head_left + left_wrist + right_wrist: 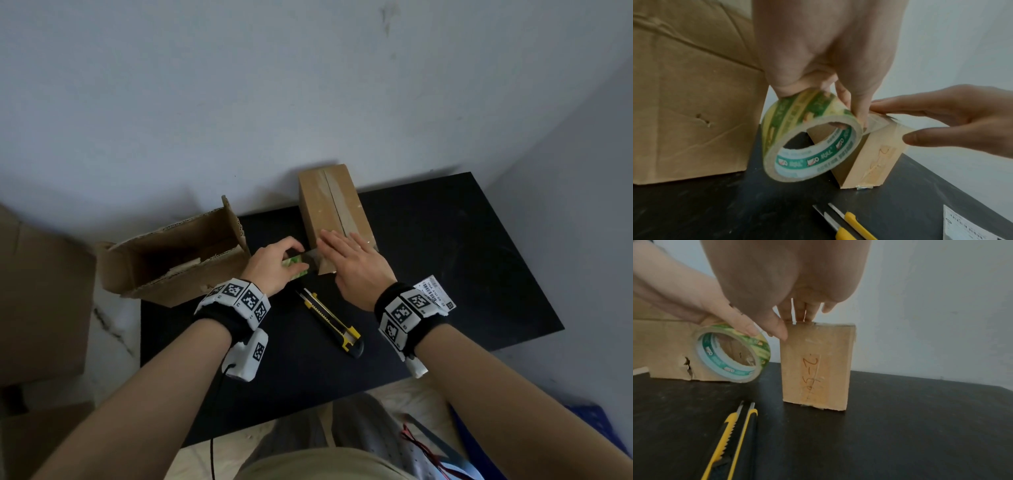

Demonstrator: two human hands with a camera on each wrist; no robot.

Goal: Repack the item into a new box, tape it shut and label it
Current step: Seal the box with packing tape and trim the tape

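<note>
A small closed cardboard box (334, 209) (869, 155) (816, 368) stands on the black table, with orange handwriting on its near face. My left hand (274, 265) (828, 65) grips a green-and-yellow roll of clear tape (296, 269) (807, 138) (733, 353) just left of the box. A short strip of tape (877, 121) runs from the roll to the box's top near edge. My right hand (356, 267) (793, 305) lies flat on the box's top, its straight fingers (920, 110) pressing the tape end down.
An open, empty cardboard box (174, 257) stands at the table's left edge. A yellow-and-black utility knife (330, 318) (731, 439) lies in front of the hands. A printed shipping label (433, 291) (972, 227) lies under my right wrist. A wall runs behind the black table (462, 257).
</note>
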